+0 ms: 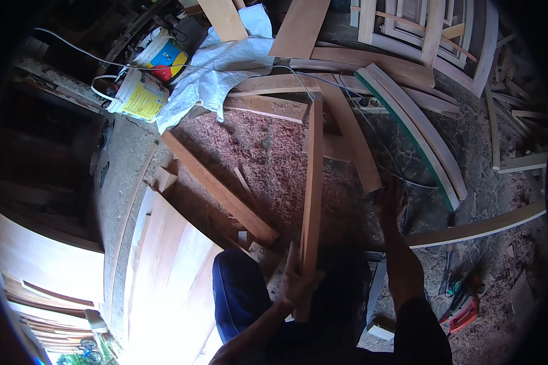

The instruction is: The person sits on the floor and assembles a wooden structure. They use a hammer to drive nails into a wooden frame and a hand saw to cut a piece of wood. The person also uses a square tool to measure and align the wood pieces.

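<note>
My left hand (299, 281) is closed around the lower part of a long wooden beam (312, 182), between my knees. The beam runs away from me and its far end lies near a long flat board (350, 137). My right hand (391, 204) is stretched forward at the near end of that board. Its fingers look extended, though shadow makes it hard to tell whether they touch the wood. A second reddish beam (216, 185) slants across the floor to the left. Wood shavings (256, 152) cover the ground between them.
Two buckets (141, 91) stand at the far left beside a white sheet (225, 67). A green-edged curved piece (408, 134) and wooden frames (432, 36) lie right. A cable (213, 68) crosses the floor. A red power tool (463, 313) lies near right; pale panels (170, 261) lean left.
</note>
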{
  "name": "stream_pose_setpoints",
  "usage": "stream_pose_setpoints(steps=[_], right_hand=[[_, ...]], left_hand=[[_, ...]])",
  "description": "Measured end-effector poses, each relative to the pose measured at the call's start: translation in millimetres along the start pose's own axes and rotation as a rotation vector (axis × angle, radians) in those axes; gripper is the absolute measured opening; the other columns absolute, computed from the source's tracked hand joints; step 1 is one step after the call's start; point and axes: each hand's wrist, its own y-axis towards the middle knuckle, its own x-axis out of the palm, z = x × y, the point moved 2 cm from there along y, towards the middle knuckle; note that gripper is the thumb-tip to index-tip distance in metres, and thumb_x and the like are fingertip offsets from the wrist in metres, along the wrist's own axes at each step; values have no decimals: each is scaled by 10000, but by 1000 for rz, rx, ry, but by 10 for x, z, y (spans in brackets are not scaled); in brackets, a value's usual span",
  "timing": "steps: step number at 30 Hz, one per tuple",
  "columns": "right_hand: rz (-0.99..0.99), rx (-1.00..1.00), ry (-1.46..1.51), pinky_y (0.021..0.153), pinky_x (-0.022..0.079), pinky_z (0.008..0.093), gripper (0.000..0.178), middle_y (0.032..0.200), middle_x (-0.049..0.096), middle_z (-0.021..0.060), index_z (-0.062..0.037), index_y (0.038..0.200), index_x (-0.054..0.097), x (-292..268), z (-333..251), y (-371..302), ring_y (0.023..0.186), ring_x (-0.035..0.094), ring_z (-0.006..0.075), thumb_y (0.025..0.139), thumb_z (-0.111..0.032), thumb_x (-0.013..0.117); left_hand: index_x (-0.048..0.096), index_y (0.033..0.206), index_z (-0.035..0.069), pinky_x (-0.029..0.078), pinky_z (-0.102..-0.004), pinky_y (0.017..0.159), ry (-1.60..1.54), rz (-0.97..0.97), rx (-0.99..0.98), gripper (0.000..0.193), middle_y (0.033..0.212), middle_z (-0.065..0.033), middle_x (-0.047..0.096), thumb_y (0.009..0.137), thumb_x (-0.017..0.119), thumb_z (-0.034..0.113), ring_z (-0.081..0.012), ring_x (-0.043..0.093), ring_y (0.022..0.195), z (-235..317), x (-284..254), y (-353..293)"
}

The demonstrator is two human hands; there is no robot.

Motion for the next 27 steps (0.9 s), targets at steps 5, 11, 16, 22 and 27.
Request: stream_pose_setpoints(steps=[5, 11, 16, 22, 27], right_hand=[[63, -48, -40, 1201, 235, 542, 580, 1588, 374, 133, -141, 1534, 368, 54, 44, -3, 1492, 322, 297, 1003, -320, 519], [67, -85, -99, 1170, 304, 523, 537, 1551, 431, 130, -125, 1496, 422, 84, 2, 14, 1456, 383, 301, 1000, -297, 537], [176, -139, -130, 1137, 346, 530, 496, 1506, 474, 127, -116, 1444, 473, 54, -16, -9, 1423, 418, 314, 980, -265, 562], [239, -171, -126, 1107, 377, 520, 434, 1437, 515, 129, -115, 1384, 511, 80, 91, 39, 1374, 459, 329, 977, -255, 559], [45, -159, -42, 1100, 381, 543, 443, 1483, 489, 116, -112, 1383, 525, -111, -60, 29, 1379, 457, 334, 992, -320, 523]], left_hand=[[135, 1613, 41, 474, -476, 1032, 536, 426, 312, 1071, 1344, -248, 512, 822, 824, 254, -345, 549, 1229, -241, -42, -111], [215, 1591, 53, 502, -386, 971, 2, 370, 373, 797, 1248, -148, 549, 978, 674, 275, -259, 580, 1137, -179, -256, 396], [406, 1489, 81, 516, -299, 864, -467, 214, 281, 455, 1125, -43, 569, 1118, 390, 343, -142, 591, 980, -90, -263, 468], [510, 1342, 108, 521, -309, 818, -485, 182, 169, 455, 1047, -30, 569, 1112, 336, 460, -138, 587, 932, -104, -368, 568], [490, 1309, 123, 526, -295, 752, -730, 69, -25, 367, 982, -27, 555, 1081, 465, 410, -144, 587, 870, 63, -358, 537]])
